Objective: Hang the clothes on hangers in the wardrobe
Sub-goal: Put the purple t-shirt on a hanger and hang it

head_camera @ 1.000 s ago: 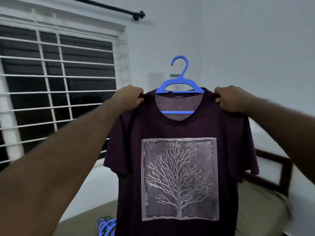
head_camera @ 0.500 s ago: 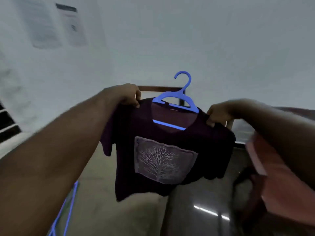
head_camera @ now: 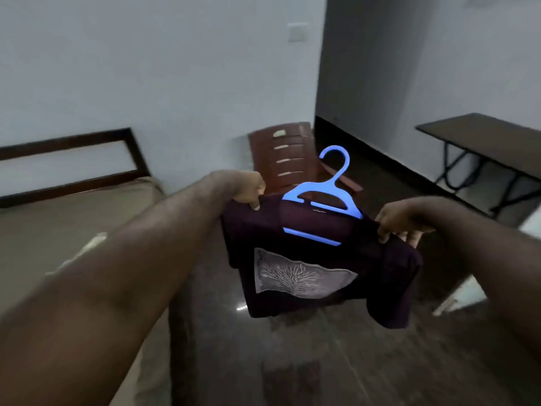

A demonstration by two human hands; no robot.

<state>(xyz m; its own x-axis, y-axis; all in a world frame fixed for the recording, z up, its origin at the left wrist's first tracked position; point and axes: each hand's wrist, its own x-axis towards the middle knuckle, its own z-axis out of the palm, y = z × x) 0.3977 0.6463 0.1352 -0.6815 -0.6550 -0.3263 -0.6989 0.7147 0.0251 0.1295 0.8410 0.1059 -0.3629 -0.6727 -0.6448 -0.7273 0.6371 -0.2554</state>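
A dark purple T-shirt (head_camera: 316, 250) with a pale tree print hangs on a blue plastic hanger (head_camera: 325, 197), whose hook sticks up above the collar. My left hand (head_camera: 244, 187) grips the shirt's left shoulder. My right hand (head_camera: 401, 222) pinches the right shoulder. I hold the shirt out in front of me, tilted, over a dark glossy floor. No wardrobe is in view.
A bed (head_camera: 44, 230) with a tan sheet and dark wooden frame lies to the left. A brown plastic chair (head_camera: 284, 153) stands by the white wall behind the shirt. A dark table (head_camera: 480, 139) on black legs stands at the right.
The view has swung right, from the barred window past the bed to the chair and table. The shirt stays in both hands, now lower and tilted over the floor.
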